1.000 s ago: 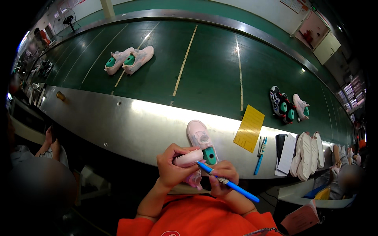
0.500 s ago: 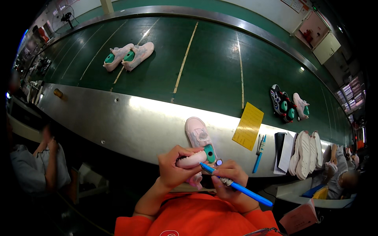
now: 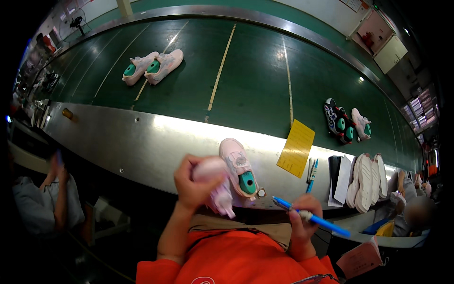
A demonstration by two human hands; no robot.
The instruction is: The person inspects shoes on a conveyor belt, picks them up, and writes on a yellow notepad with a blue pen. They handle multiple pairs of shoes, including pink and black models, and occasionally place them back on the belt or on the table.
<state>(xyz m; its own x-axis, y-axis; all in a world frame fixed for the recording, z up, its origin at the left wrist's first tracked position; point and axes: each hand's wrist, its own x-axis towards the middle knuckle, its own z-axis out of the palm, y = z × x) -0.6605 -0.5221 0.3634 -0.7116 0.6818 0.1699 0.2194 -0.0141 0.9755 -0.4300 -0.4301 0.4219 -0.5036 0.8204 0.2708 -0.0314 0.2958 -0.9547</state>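
My left hand grips a pale pink shoe by its toe end, and both are partly smeared by motion. Just right of it, a matching pink shoe with a green last inside rests on the metal ledge, toe pointing away from me. Closed round a blue pen, my right hand is over to the right, apart from both shoes. The pen's tip end points left, toward the ledge's near edge. A small round pale object lies by the resting shoe's heel.
A yellow card, another blue pen and several white soles lie along the ledge to the right. Beyond it, the green belt carries pink shoes and a dark pair. Other people sit at both sides.
The pen has come away from the shoe as my right hand moved right and down. My left hand has lifted the held shoe up and left and turned it.
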